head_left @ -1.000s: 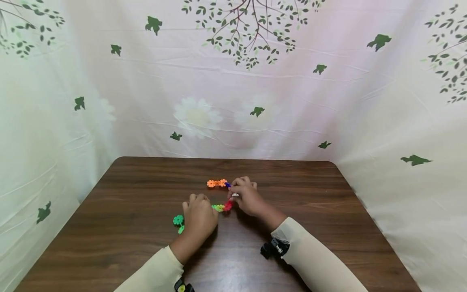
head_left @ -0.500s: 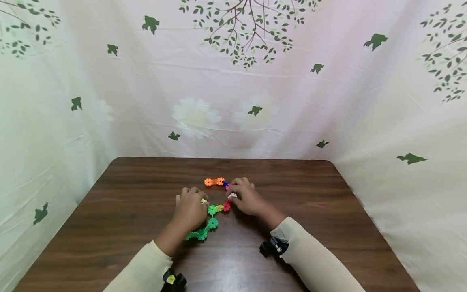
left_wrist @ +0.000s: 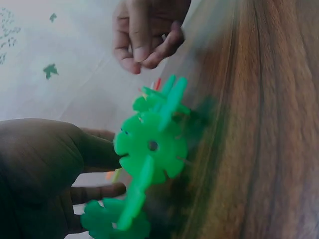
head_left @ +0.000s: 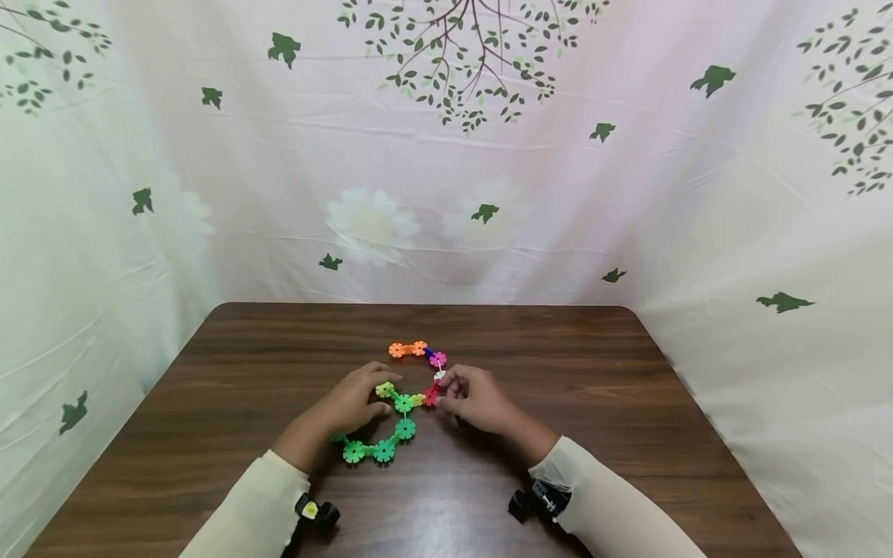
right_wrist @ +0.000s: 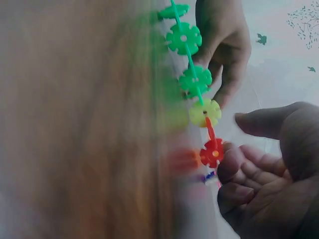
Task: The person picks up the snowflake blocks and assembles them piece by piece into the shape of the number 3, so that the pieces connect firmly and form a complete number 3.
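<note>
A chain of interlocking flower discs (head_left: 405,428) lies in an S-like curve on the table, running from orange through blue, pink, white, red and yellow to green. My left hand (head_left: 352,403) is beside the yellow and green discs, thumb and fingers spread apart around the yellow-green end disc (head_left: 384,390). In the left wrist view its fingers extend behind a green disc (left_wrist: 152,144). My right hand (head_left: 481,399) is at the red disc (right_wrist: 213,153), fingertips right by its edge. Its thumb stands off from the bent fingers in the right wrist view.
The brown wooden table (head_left: 593,434) has rounded far corners. Behind it and at both sides hangs a pale cloth (head_left: 418,155) with leaf and flower prints. Black wrist cameras (head_left: 317,511) are strapped over both sleeves.
The left hand has moved left off the green discs, uncovering them, and its fingers have spread. The right hand has moved slightly nearer, from the white disc to the red one, showing the pink disc.
</note>
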The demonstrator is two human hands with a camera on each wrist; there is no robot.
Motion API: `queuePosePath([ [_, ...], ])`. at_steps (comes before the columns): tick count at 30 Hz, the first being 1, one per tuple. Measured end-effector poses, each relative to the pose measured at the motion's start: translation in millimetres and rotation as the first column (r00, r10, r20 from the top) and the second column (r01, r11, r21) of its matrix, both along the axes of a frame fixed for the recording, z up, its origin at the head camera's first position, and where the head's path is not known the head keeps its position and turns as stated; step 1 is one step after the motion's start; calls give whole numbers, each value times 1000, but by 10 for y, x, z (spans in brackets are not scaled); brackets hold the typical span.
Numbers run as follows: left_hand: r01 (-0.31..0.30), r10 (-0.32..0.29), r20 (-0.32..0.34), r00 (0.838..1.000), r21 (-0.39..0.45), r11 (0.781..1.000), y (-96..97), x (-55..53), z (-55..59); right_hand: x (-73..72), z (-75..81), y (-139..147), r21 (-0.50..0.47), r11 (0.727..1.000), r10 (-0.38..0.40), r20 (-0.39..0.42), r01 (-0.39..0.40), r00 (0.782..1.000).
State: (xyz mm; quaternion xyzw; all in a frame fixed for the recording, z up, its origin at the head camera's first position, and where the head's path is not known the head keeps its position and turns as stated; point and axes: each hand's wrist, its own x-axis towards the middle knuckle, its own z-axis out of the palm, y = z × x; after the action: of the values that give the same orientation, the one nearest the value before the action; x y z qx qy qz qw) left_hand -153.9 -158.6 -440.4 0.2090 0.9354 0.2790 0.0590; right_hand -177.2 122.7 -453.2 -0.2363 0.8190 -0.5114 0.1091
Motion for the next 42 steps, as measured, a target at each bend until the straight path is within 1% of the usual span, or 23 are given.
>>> queuePosePath([
  [2, 18, -18, 2, 1000, 9, 1000, -21, -28, -21, 13, -29, -13, 1, 1000, -4, 51, 4, 999],
  [6, 26, -26, -6, 1000, 14, 1000, -34, -64, -61, 40, -75, -57, -1, 999, -38, 122, 38, 992],
  [8, 20, -20, -15, 1000, 4, 1000, -26, -75, -85, 54, -89, -83, -3, 998, -55, 142, 56, 988],
  [11, 19, -19, -45, 999, -7, 1000, -7, -75, -111, 68, -110, -113, 1, 997, -77, 149, 77, 986],
  [15, 31, -30, -80, 996, 8, 999, 15, -64, -126, 68, -143, -128, 3, 996, -85, 135, 86, 987],
  [22, 47, -43, -102, 994, 34, 998, 20, -41, -143, 51, -173, -116, -9, 995, -95, 93, 96, 991],
  [26, 49, -43, -117, 992, 49, 998, 33, -18, -121, 35, -192, -125, -51, 992, -108, 76, 112, 991],
  [29, 67, -58, -133, 990, 64, 996, 50, 3, -103, 33, -194, -135, -115, 986, -112, 91, 122, 990],
  [33, 98, -85, -168, 982, 76, 992, 89, 27, -93, 29, -183, -135, -200, 972, -108, 99, 126, 989],
  [35, 106, -88, -190, 978, 83, 991, 112, 40, -88, 27, -166, -130, -230, 964, -117, 87, 134, 989],
  [39, 101, -70, -258, 964, 108, 989, 163, 67, -73, 25, -119, -119, -295, 944, -136, 59, 148, 989],
  [42, 97, -47, -312, 949, 146, 984, 203, 85, -61, 25, -99, -107, -339, 933, -127, 3, 120, 992],
])
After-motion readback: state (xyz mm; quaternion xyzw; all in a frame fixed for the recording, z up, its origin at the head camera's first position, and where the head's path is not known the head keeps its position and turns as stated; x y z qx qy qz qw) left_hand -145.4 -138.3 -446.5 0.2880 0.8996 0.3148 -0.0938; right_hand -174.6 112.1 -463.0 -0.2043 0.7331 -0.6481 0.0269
